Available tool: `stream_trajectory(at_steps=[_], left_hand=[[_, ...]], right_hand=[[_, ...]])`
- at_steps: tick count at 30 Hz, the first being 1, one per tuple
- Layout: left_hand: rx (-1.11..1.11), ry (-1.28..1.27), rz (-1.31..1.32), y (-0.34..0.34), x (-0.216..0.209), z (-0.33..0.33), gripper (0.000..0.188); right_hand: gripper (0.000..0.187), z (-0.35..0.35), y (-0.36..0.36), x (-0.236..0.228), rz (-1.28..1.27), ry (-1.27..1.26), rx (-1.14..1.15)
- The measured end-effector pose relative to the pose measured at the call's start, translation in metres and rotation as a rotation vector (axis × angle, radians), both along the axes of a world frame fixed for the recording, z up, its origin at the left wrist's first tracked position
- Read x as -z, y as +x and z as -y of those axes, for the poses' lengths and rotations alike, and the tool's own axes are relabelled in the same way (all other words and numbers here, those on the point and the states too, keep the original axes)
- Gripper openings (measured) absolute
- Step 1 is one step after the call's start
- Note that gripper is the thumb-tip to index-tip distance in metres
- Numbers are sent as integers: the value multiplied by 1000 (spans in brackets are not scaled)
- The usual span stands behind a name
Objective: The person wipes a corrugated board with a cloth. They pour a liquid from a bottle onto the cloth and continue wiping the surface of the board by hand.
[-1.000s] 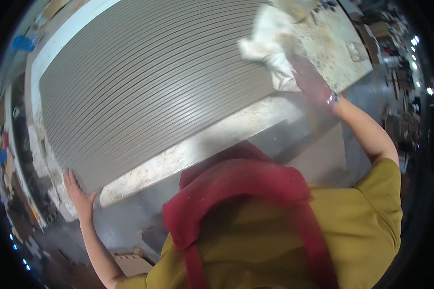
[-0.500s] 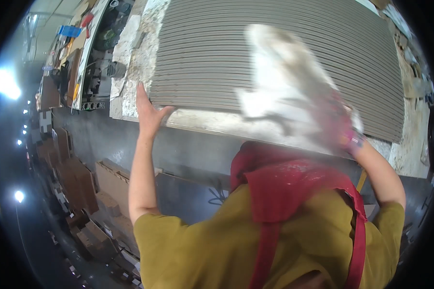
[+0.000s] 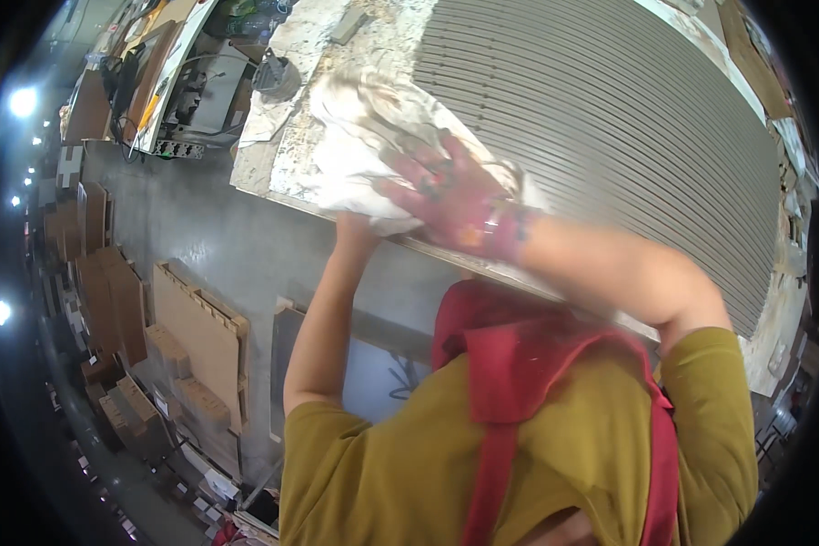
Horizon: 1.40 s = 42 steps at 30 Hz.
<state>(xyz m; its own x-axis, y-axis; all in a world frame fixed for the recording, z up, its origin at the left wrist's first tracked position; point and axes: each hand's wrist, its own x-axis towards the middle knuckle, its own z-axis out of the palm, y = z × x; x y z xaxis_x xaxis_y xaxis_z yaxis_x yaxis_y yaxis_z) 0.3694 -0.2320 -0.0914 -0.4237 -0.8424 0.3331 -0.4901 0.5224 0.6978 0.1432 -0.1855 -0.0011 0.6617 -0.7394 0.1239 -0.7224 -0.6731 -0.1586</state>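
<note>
A ribbed grey-brown panel [image 3: 601, 118] of many parallel slats lies on the worn worktable. At its near left corner is a crumpled white cloth [image 3: 350, 150] with brown stains. My right hand [image 3: 450, 191], in a stained reddish-pink glove, reaches across to the left and presses on this cloth, its fingers bent over the fabric. Some motion blur softens the glove and forearm. My left hand [image 3: 358, 223] is at the table's near edge, mostly hidden beneath the cloth; only the wrist area shows, so its fingers cannot be seen.
A small grey cup-like container [image 3: 276, 77] and a grey block [image 3: 348, 25] sit on the table's left end. Farther left stands a cluttered bench [image 3: 168, 77]. Cardboard pieces [image 3: 196, 332] lean and lie on the floor at left.
My gloved right hand has swept the white cloth from the panel's right middle to its near left corner. My left hand, bare and spread at that corner before, is now covered by cloth.
</note>
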Motion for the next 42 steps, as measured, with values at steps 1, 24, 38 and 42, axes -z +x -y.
stream_trajectory(at_steps=[1,24,38,42], left_hand=[[24,7,43,1,1,3,49],[137,106,157,-4,-39,22,90],[244,478,48,-5,-37,32,52],[249,198,114,-10,-60,31,73]], right_hand=[[74,1,-1,-5,37,34,-25],[68,-194,-247,-34,371,211,1019],[67,25,11,-4,195,2,193],[61,-40,-83,-8,136,274,561]])
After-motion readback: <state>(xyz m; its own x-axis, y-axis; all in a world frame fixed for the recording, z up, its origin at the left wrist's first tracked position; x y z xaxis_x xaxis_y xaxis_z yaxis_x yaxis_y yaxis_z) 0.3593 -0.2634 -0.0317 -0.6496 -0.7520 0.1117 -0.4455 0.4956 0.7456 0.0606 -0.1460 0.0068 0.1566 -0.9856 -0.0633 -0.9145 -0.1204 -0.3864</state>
